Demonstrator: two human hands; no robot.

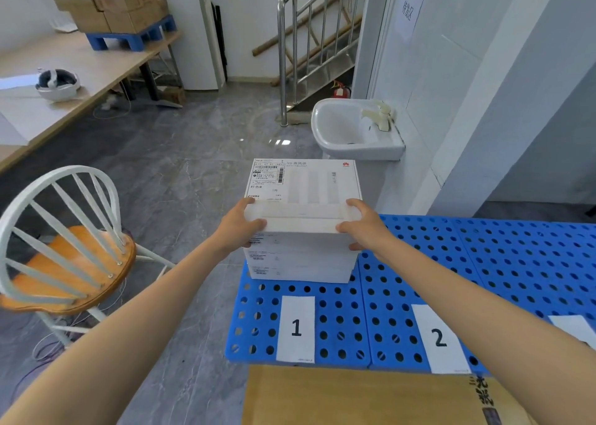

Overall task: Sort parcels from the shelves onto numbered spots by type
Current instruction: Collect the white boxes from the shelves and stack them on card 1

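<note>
A white flat box with a shipping label on its lid tops a stack of similar white boxes. The stack stands on the blue perforated pallet, just behind the paper label "1". My left hand grips the top box's near left corner, thumb on the lid. My right hand grips its near right corner the same way. A paper label "2" lies to the right on the pallet.
A brown cardboard box sits at the bottom edge, in front of the pallet. A white chair with an orange seat stands to the left. A white sink and a metal stair rail are behind the stack. A long table runs at far left.
</note>
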